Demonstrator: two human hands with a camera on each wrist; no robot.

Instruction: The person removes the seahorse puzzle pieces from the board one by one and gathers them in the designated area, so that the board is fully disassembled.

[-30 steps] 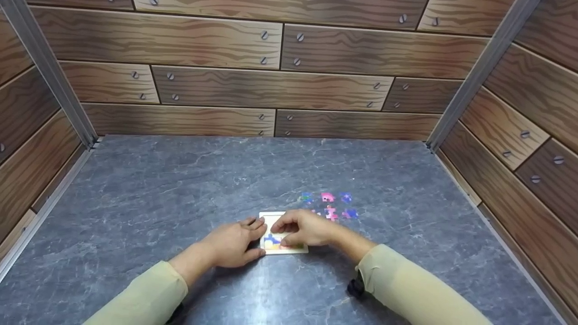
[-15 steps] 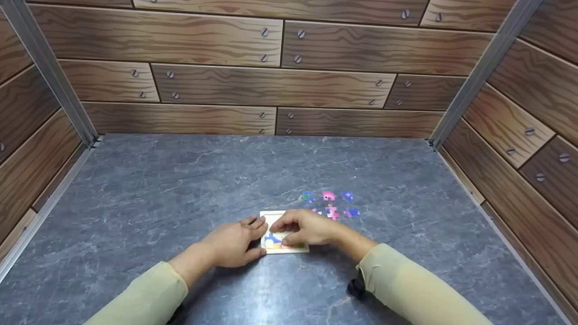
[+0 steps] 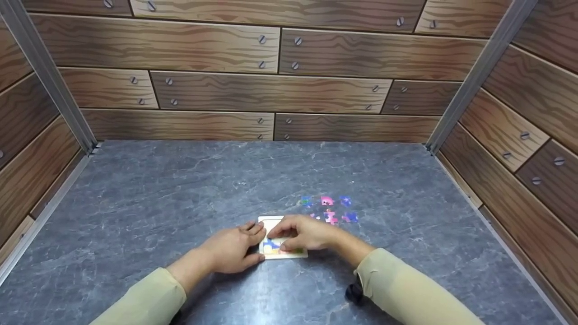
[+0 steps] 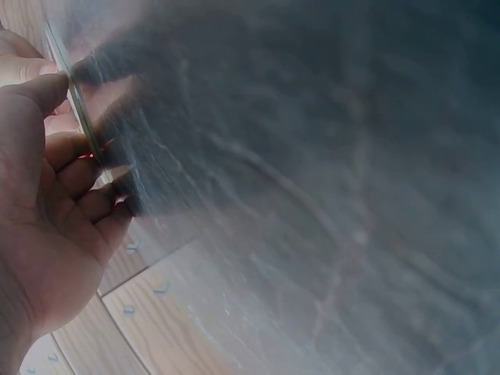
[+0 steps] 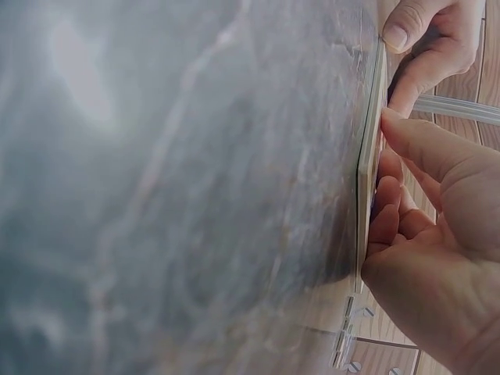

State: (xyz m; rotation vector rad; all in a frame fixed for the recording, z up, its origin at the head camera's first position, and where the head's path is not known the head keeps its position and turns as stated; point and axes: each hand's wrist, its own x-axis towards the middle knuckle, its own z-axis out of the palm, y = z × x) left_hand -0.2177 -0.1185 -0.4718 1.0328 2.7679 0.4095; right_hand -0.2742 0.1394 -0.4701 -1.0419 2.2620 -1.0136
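A small white-framed puzzle board [image 3: 284, 257] lies on the table in the head view, with blue and yellow pieces in its lower left part. My left hand [image 3: 232, 249] rests at the board's left edge, its thumb and fingers touching the frame. Over the board, my right hand [image 3: 307, 232] has its index fingertip at a blue puzzle piece [image 3: 271, 244] and its thumb lower down on the board. Whether these fingertips pinch a piece is unclear. In the right wrist view, the board [image 5: 370, 172] appears edge-on, and its face is hidden.
Loose puzzle pieces lie beyond the right hand, among them a pink piece [image 3: 327, 200], a blue piece [image 3: 345, 201] and a pink-and-white piece [image 3: 331, 217]. The grey marbled table [image 3: 180, 189] meets wood-patterned walls [image 3: 212, 90] at the back and sides.
My right index fingertip has shifted slightly down and left, towards the blue piece. The left hand keeps its place on the board. The head view has tilted a little.
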